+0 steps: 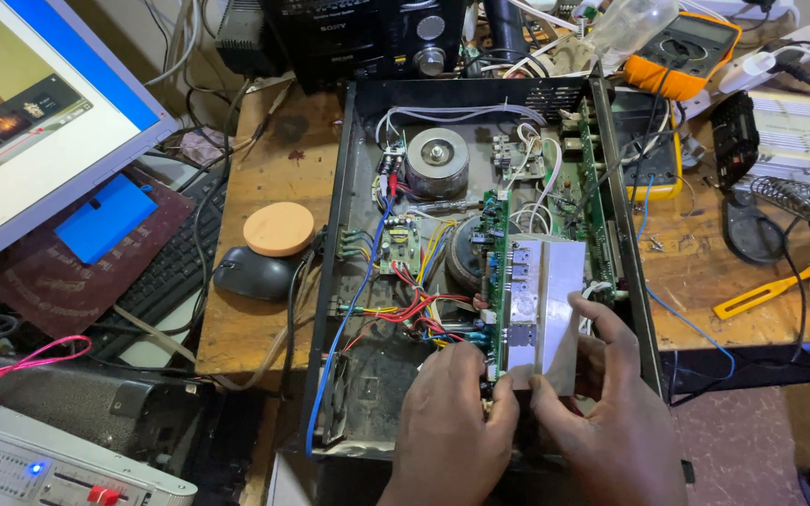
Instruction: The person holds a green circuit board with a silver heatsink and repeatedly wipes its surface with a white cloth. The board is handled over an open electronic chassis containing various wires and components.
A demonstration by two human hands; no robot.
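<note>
**Both hands on the heat sink inside the open chassis**

The left hand [452,412] pinched the near edge of the heat sink [546,309] at about 6 o'clock, and the right hand [602,412] grasped its right side at 4 o'clock. The heat sink sat against the green board [497,281], in the right half of the chassis [330,281]. A good grip would stay on the metal edges and lift straight, because red wires [405,309] lay just beside at 9 o'clock. Room was narrow: the chassis wall stood close at 3 o'clock, the transformer [437,161] at 11 o'clock. The bench [705,272] beyond the wall offered more space.
</note>
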